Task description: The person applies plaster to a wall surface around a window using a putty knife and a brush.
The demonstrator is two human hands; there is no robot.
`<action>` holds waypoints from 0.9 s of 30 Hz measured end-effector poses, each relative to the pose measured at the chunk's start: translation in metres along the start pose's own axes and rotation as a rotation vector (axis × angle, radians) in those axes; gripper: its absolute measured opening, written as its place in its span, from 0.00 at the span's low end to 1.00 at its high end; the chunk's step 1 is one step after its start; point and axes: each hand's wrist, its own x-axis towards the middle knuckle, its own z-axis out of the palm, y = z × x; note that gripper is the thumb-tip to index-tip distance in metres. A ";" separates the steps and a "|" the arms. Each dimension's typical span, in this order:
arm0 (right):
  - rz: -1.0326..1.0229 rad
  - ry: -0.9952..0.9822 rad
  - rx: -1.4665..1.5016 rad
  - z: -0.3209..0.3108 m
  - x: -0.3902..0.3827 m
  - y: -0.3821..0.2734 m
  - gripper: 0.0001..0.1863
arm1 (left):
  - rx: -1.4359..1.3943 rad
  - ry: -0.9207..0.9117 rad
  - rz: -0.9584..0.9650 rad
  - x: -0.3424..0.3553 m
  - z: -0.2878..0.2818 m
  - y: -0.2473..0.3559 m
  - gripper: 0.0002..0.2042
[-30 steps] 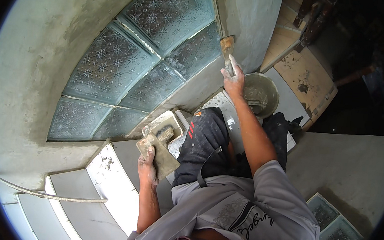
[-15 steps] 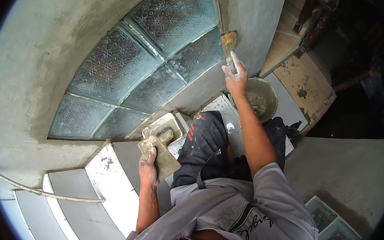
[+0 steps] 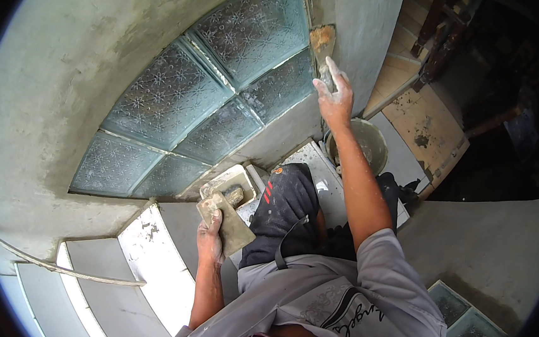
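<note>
In my right hand (image 3: pixel 336 101) is a putty knife (image 3: pixel 322 43), held by its handle. Its blade, smeared with orange-brown and grey, lies flat on the plastered wall strip (image 3: pixel 359 23) beside the glass block window (image 3: pixel 225 89). My left hand (image 3: pixel 211 237) grips a flat, mortar-stained rectangular board (image 3: pixel 230 227), with the thumb on top and the fingers hidden beneath. Just beyond that board sits a white tray (image 3: pixel 253 199) with a grey, mortar-caked lump in it, partly covered by the board.
A bucket (image 3: pixel 381 153) with grey mix stands on the step below my right forearm. White-edged stairs (image 3: pixel 108 282) descend at the left, where a thin curved strip (image 3: pixel 59 269) hangs across them. Wooden steps (image 3: pixel 394 70) and a splattered board (image 3: pixel 426 121) lie at the right.
My right hand and the putty knife have moved farther up along the wall strip beside the glass. My left hand keeps the board almost in the same place.
</note>
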 end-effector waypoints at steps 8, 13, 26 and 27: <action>0.044 -0.009 -0.005 -0.003 -0.030 0.007 0.31 | -0.021 0.012 0.000 -0.001 0.002 -0.004 0.17; 0.023 -0.009 0.011 0.007 -0.040 0.019 0.31 | -0.021 -0.005 -0.002 -0.002 -0.001 -0.006 0.17; -0.061 -0.029 0.029 -0.001 -0.008 -0.015 0.31 | -0.013 -0.002 -0.011 0.003 -0.002 -0.012 0.17; -0.034 -0.038 0.005 0.001 -0.008 -0.020 0.30 | -0.014 -0.001 -0.009 0.003 -0.003 -0.012 0.17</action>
